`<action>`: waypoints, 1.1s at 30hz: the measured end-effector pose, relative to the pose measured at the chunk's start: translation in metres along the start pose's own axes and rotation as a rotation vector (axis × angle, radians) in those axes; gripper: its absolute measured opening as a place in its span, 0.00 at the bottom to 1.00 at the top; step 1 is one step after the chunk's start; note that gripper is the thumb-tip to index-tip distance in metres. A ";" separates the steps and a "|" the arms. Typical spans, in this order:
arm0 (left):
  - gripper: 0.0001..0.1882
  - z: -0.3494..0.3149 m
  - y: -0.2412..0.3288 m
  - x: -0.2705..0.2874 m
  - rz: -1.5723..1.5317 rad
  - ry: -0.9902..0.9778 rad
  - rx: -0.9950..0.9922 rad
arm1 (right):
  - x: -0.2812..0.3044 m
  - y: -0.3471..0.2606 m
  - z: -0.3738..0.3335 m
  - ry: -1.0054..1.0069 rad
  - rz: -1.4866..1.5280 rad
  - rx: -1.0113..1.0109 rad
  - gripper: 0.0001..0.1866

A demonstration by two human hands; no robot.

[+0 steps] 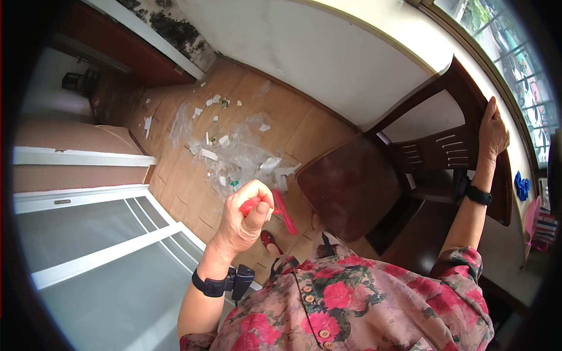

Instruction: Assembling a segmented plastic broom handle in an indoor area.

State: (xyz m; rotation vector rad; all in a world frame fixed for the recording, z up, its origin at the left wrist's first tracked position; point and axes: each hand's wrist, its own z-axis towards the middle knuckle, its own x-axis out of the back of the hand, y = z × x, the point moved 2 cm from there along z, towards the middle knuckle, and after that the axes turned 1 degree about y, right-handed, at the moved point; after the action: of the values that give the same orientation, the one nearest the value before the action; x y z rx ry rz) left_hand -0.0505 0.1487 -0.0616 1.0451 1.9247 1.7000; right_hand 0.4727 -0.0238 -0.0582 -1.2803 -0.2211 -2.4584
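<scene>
My left hand (246, 216) is closed around the red-pink end of an upright handle (249, 206), seen almost end-on. Below it a pink bar (284, 213) shows near the floor; the two look like parts of one broom, though my hand hides the link. My right hand (494, 131) grips the top rail of a dark brown wooden chair (351, 181) at the right. The chair's seat faces the middle of the room. Just beyond my left hand, crumpled clear plastic sheeting (240, 152) and white scraps (209, 154) lie scattered over the floor.
A white-framed glass door panel (117, 263) stands close on my left, with a brown box-like piece (82, 140) beyond it. A white wall (293, 52) runs along the far side to a barred window (515, 58). My red shoe (269, 241) is on the wood-look floor (175, 199).
</scene>
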 end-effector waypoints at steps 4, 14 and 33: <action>0.38 -0.021 -0.008 0.008 -0.002 0.002 -0.001 | 0.004 -0.018 -0.003 -0.002 -0.028 0.038 0.32; 0.33 -0.050 -0.023 0.018 -0.052 0.000 -0.056 | 0.020 -0.035 -0.037 0.276 0.133 0.302 0.20; 0.22 -0.100 -0.067 0.053 -0.072 0.030 -0.214 | 0.089 -0.096 -0.140 0.124 0.381 0.444 0.25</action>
State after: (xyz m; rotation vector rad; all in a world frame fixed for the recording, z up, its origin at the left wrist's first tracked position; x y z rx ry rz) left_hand -0.1740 0.1186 -0.0952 0.8656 1.7298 1.8419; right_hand 0.2826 0.0018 -0.0639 -0.8829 -0.4200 -2.0076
